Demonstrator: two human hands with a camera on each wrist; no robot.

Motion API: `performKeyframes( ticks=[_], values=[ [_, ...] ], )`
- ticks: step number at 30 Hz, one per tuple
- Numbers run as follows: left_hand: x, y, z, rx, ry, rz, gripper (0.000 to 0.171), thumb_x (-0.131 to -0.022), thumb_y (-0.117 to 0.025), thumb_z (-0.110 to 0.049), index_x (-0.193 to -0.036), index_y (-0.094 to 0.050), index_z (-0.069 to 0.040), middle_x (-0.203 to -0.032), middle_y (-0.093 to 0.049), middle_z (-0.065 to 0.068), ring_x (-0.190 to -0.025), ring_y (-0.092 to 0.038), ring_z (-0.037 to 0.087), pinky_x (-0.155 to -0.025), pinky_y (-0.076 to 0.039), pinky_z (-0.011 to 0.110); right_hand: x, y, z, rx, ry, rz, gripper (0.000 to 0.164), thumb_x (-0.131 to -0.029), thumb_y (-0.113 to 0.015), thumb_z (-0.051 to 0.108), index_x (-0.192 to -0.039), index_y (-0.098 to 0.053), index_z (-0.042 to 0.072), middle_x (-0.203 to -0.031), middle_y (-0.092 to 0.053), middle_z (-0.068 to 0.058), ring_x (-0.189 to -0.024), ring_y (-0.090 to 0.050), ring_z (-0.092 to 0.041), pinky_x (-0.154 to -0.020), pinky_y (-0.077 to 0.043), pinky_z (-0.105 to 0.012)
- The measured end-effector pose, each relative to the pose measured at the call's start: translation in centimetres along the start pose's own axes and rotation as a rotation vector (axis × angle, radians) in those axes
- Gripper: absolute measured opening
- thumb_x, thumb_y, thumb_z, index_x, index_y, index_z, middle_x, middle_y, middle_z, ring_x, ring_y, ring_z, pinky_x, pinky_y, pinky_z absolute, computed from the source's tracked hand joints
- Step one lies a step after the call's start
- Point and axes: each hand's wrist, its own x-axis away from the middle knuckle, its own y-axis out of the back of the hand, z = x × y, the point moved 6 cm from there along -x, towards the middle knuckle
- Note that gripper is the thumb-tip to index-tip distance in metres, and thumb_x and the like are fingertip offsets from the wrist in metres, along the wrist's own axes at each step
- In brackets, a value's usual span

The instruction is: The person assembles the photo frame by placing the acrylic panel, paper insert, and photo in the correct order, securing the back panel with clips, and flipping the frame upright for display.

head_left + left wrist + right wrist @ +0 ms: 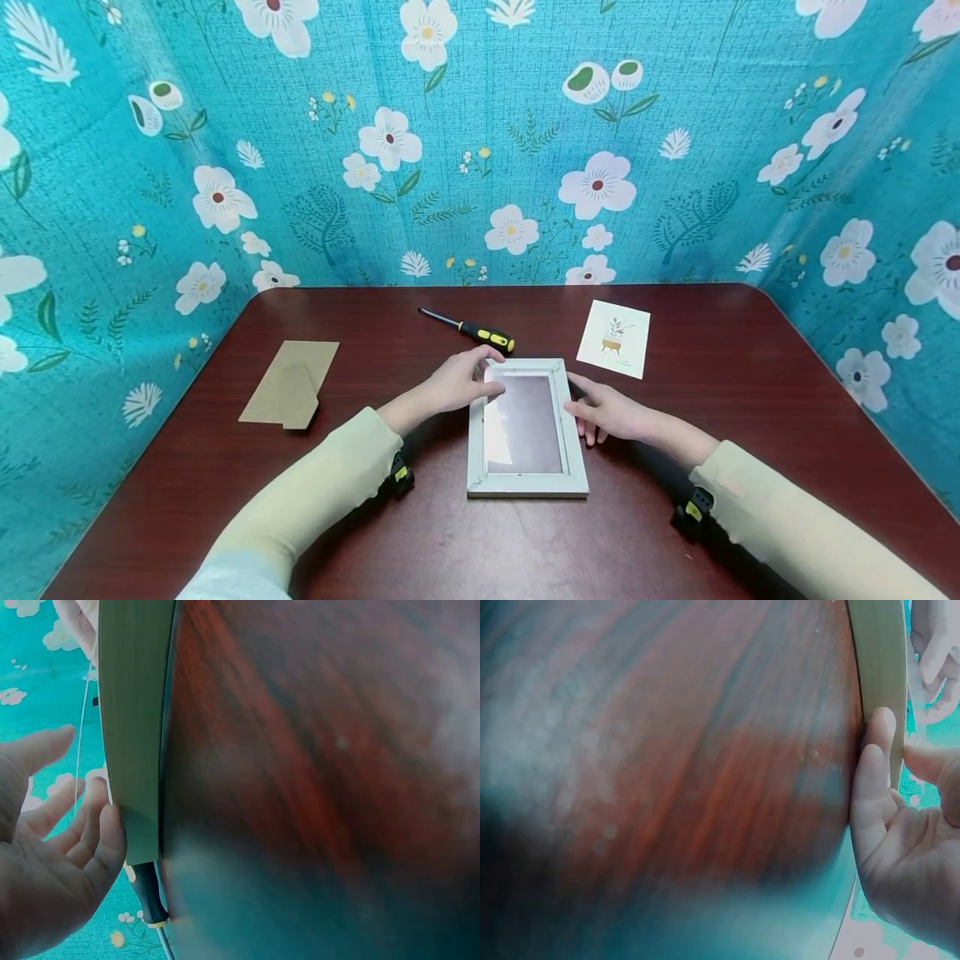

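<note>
White frame (528,485) lies between left hand (461,380) and right hand (611,408).

Dk. reddish-brown wood-grain table (750,392), lower half of view. On it: tan rect. cardboard panel (277,379) w/ flap, lower left; blk.-yellow-handled screwdriver (486,335), ctr.; white rect. picture frame (527,485), below ctr.; white rect. card (613,339) w/ printed plant, right of ctr.
</note>
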Motion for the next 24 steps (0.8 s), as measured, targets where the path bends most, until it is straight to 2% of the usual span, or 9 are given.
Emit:
performKeyframes(
  ticks=[4, 8, 14, 24],
  values=[
    [-0.39, 0.03, -0.05, -0.085, 0.002, -0.032, 0.037, -0.086, -0.076, -0.022, -0.118, -0.061, -0.01, -0.1, -0.061, 0.007, -0.08, -0.054, 0.016, -0.069, -0.046, 0.029, -0.03, -0.04, -0.03, -0.007, -0.004, -0.006, 0.063, -0.103, -0.047, 0.011, -0.15, -0.01, -0.008, -0.065, -0.058, -0.007, -0.052, -0.059, -0.019, -0.049, -0.048, -0.033],
    [-0.63, 0.03, -0.12, -0.174, 0.008, -0.045, 0.037, -0.084, -0.078, -0.025, -0.114, -0.063, -0.01, -0.098, -0.059, 0.004, -0.084, -0.053, 0.015, -0.074, -0.045, 0.03, -0.1, -0.04, -0.11, -0.007, -0.004, -0.009, 0.063, -0.103, -0.048, 0.011, -0.15, -0.011, -0.008, -0.065, -0.058, -0.007, -0.052, -0.059, -0.019, -0.048, -0.047, -0.033],
    [-0.68, -0.03, -0.14, -0.283, 0.014, -0.041, 0.035, -0.083, -0.078, -0.031, -0.111, -0.066, -0.014, -0.098, -0.057, -0.001, -0.087, -0.055, 0.013, -0.076, -0.046, 0.031, -0.18, -0.02, -0.28, -0.011, -0.002, -0.01, 0.063, -0.103, -0.048, 0.012, -0.15, -0.011, -0.008, -0.065, -0.058, -0.006, -0.051, -0.059, -0.019, -0.048, -0.047, -0.033],
    [-0.74, -0.33, -0.42, -0.368, 0.019, -0.035, 0.036, -0.083, -0.077, -0.035, -0.111, -0.067, -0.015, -0.103, -0.057, -0.001, -0.094, -0.055, 0.014, -0.077, -0.047, 0.032, -0.17, -0.01, -0.27, -0.007, -0.005, -0.008, 0.063, -0.103, -0.049, 0.013, -0.15, -0.012, -0.007, -0.065, -0.058, -0.006, -0.052, -0.059, -0.02, -0.049, -0.048, -0.034]
  ],
)
